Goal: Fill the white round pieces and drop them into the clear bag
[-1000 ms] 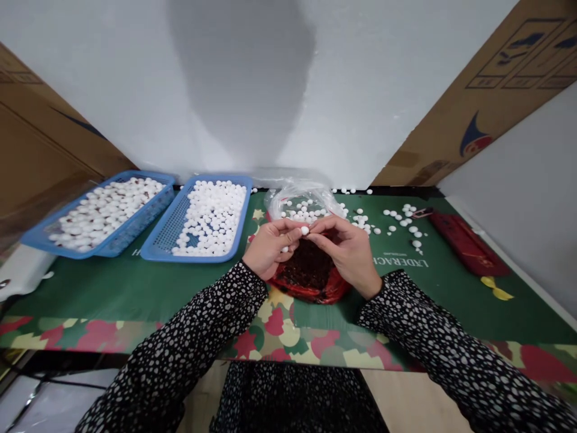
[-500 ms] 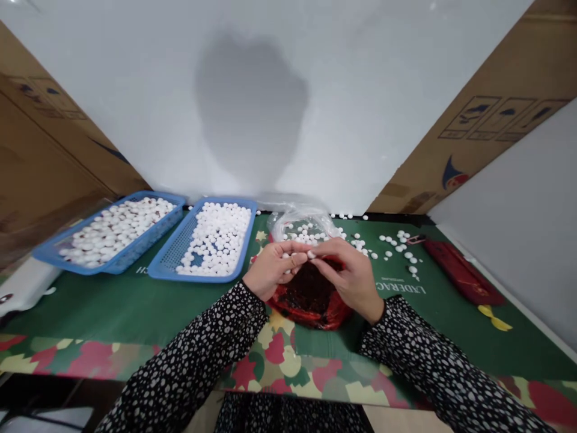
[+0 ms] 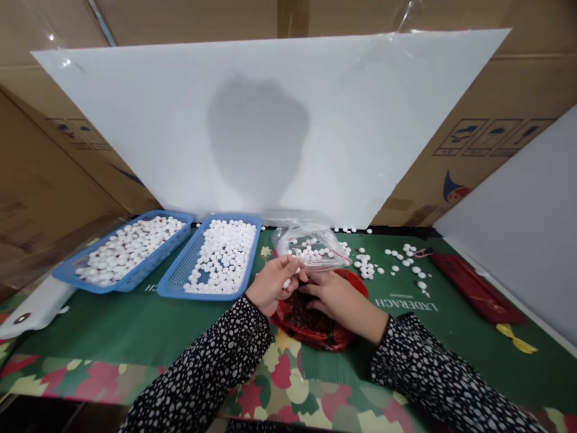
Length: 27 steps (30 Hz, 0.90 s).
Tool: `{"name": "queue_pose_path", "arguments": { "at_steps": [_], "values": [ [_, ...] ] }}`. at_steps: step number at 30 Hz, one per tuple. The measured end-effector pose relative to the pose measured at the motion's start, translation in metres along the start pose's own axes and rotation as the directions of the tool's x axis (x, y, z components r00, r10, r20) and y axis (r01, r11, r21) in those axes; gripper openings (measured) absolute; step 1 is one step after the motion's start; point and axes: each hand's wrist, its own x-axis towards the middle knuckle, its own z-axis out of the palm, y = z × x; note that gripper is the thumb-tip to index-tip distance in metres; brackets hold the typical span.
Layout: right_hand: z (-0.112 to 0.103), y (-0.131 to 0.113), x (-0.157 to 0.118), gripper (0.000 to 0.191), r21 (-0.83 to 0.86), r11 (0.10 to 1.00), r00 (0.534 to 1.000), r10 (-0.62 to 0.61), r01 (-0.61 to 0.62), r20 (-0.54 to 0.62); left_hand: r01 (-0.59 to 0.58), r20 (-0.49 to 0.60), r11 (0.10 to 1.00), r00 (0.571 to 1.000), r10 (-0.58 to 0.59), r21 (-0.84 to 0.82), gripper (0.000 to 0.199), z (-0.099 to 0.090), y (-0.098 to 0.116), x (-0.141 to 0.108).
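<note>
My left hand [image 3: 273,285] is closed around a few small white balls [image 3: 287,283], which peek out between its fingers and thumb. My right hand [image 3: 342,304] reaches over a red plastic bag [image 3: 333,343], fingers apart, their tips touching the dark, crumbly contents [image 3: 309,316]. Whether they touch a single piece there cannot be made out. Just behind both hands lies a clear zip bag [image 3: 331,243] with white balls inside. To the left, a blue basket [image 3: 167,288] holds plain white balls, and another blue basket [image 3: 67,273] holds white balls with dark red spots.
Loose white balls [image 3: 366,267] lie scattered right of the zip bag. A dark red pouch [image 3: 478,288] and a yellow ribbon [image 3: 516,340] lie farther right. A white handled device [image 3: 33,313] rests at far left. A white panel [image 3: 180,120] stands behind the green table cover [image 3: 117,331].
My right hand has left the white ball it pinched beside my left hand and moved down into the red bag. The left hand stays closed on balls. The view has tilted up.
</note>
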Motion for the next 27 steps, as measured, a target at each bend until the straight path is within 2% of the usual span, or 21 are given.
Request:
{"name": "queue_pose_path", "arguments": {
  "at_steps": [5, 10, 13, 16, 20, 24, 27],
  "values": [
    [0.007, 0.000, 0.003, 0.014, -0.023, 0.999, 0.999, 0.029, -0.028, 0.016, 0.080, -0.026, 0.987, 0.996, -0.084, -0.138, 0.041, 0.002, -0.001, 0.001],
    [0.003, 0.003, -0.003, 0.013, 0.059, 0.998, 0.999, 0.035, -0.036, 0.033, 0.141, -0.028, 0.960, 0.988, -0.152, -0.244, 0.026, 0.005, 0.004, 0.001],
    [0.001, 0.001, -0.005, 0.014, 0.038, 0.999, 1.000, 0.013, -0.013, -0.004, 0.167, -0.035, 0.943, 0.982, -0.185, -0.289, 0.028, 0.006, 0.007, 0.001],
    [-0.001, -0.001, -0.003, 0.016, 0.014, 1.000, 1.000, 0.006, -0.005, -0.021, 0.179, 0.008, 0.925, 0.982, -0.187, -0.336, 0.036, 0.006, 0.008, 0.000],
    [-0.005, -0.003, -0.001, 0.016, 0.022, 1.000, 1.000, 0.010, -0.010, 0.022, 0.148, 0.048, 0.950, 0.989, -0.140, -0.275, 0.040, 0.006, 0.008, -0.001],
    [-0.009, -0.003, -0.003, 0.015, 0.175, 0.983, 0.998, 0.061, -0.062, 0.009, 0.098, 0.086, 0.970, 0.993, -0.080, -0.223, 0.030, 0.006, 0.004, -0.001],
    [-0.014, -0.001, -0.006, 0.015, 0.372, 0.921, 0.982, 0.165, -0.118, -0.095, 0.060, 0.082, 0.976, 0.996, -0.044, -0.210, 0.027, 0.005, 0.001, 0.000]
  ]
}}
